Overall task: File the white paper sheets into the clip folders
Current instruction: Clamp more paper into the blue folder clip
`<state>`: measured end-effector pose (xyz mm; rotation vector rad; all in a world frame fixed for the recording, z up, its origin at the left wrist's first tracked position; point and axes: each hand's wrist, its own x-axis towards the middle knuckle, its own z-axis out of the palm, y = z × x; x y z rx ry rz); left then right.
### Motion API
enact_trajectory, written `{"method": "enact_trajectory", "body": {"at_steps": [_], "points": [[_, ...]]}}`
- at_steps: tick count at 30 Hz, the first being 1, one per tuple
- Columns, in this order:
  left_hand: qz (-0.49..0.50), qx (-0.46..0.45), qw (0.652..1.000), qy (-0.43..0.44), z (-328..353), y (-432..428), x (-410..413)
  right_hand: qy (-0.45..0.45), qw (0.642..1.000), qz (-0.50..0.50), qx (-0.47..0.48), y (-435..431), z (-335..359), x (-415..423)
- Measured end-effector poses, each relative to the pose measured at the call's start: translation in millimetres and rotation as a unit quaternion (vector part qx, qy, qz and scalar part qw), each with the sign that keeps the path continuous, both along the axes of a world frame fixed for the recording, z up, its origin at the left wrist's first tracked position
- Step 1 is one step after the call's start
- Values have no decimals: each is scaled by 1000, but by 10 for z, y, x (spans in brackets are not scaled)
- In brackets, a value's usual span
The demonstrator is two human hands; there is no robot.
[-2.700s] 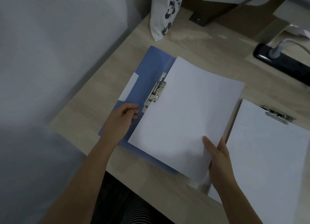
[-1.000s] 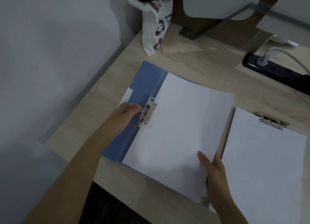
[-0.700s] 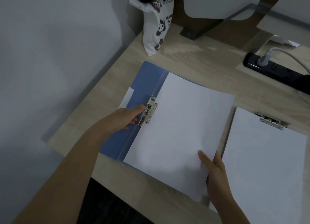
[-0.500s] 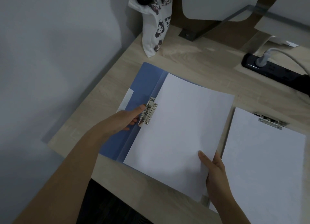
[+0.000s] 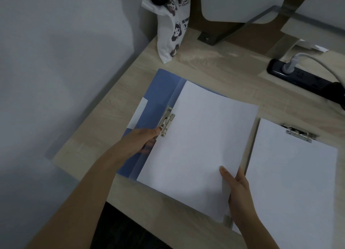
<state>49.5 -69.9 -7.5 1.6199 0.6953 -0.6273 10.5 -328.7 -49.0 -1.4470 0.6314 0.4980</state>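
An open blue clip folder (image 5: 160, 92) lies on the wooden desk (image 5: 214, 69). Its metal clip (image 5: 167, 122) sits at the left edge of a stack of white paper sheets (image 5: 199, 142) laid on the folder's right half. My left hand (image 5: 141, 140) rests on the folder with its thumb against the lower end of the clip. At the sheets' lower right corner my right hand (image 5: 237, 189) holds them, thumb on top and fingers underneath. To the right lies a second folder with white sheets (image 5: 293, 183) under a metal clip (image 5: 298, 133).
A white printed tote bag (image 5: 171, 26) stands at the back of the desk near the grey wall. A black power strip (image 5: 306, 79) with a white plug lies at the back right. A metal bracket (image 5: 209, 39) is bolted to the desk behind the folder.
My left hand moved from the folder's left cover up to the clip, thumb against its lower end. The sheets shifted left under the clip. In the last second almost nothing moves.
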Motion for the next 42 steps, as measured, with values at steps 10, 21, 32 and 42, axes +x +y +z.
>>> {"method": "enact_trajectory", "body": {"at_steps": [10, 21, 32, 42], "points": [[14, 90, 989, -117, -158, -28, -90, -4, 1000, -3, -4, -13, -55, -9], [21, 83, 986, -141, -139, -64, -132, -73, 987, 32, -136, 68, -15, 40], [35, 29, 968, -247, 695, -546, -279, -127, 885, 332, -301, -155, 243, 41], [-131, -90, 948, -276, 1112, -1839, -309, -93, 976, 87, 174, -996, 1380, -60]]}}
